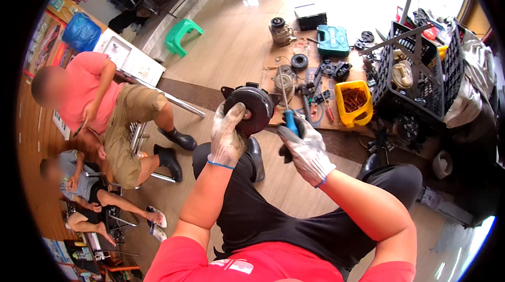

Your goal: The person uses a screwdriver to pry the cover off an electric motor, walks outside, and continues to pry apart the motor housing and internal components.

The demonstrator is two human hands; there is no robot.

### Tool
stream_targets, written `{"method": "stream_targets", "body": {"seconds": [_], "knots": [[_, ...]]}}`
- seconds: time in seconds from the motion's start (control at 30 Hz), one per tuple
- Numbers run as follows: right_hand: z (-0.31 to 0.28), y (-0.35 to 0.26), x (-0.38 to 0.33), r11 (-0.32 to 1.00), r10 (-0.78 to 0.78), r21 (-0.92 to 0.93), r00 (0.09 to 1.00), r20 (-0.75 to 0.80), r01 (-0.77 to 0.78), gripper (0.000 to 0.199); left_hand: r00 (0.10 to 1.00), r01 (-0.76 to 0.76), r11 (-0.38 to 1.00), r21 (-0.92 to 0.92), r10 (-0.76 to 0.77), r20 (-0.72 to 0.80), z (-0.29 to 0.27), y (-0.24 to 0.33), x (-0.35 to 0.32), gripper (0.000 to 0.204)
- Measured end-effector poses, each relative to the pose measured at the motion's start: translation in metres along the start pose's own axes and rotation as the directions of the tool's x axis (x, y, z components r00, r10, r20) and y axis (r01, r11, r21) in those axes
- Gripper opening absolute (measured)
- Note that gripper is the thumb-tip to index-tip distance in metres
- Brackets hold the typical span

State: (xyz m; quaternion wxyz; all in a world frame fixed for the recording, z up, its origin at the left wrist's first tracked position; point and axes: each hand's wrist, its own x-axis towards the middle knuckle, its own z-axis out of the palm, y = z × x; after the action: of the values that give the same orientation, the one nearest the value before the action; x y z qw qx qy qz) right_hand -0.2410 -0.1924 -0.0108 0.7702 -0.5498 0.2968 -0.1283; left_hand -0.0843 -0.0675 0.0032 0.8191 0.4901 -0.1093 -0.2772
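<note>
A dark round pulley-like machine part (256,104) with mounting lugs is held up over my knees. My left hand (230,129), in a soiled white work glove, is closed round its left side, thumb on the face near the hub. My right hand (306,148), gloved the same way, grips the blue handle of a screwdriver (290,122). The shaft points up and away from me, just right of the round part and apart from it. Some of my right fingers are hidden behind the handle.
Ahead lies a board (302,45) covered with tools and parts, among them a teal case (333,40) and a yellow container (339,95) of reddish-brown pieces. Black crates (410,98) stand right. Two people sit at left, one in a pink shirt (94,82). A green stool (181,35) stands farther off.
</note>
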Motion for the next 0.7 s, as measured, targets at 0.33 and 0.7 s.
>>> {"method": "stream_targets", "body": {"seconds": [0.33,0.7], "knots": [[-0.01,-0.014,0.052,0.8,0.002,0.594,0.991,0.134,-0.082,0.033,0.958,0.054,0.999,0.002,-0.052,0.282,0.021,-0.016,0.002,0.045],[-0.052,-0.078,0.038,0.985,0.075,-0.168,0.955,0.288,-0.027,0.029,0.75,0.552,0.832,-0.045,-0.472,0.463,-0.007,-0.009,-0.002,0.071]]}}
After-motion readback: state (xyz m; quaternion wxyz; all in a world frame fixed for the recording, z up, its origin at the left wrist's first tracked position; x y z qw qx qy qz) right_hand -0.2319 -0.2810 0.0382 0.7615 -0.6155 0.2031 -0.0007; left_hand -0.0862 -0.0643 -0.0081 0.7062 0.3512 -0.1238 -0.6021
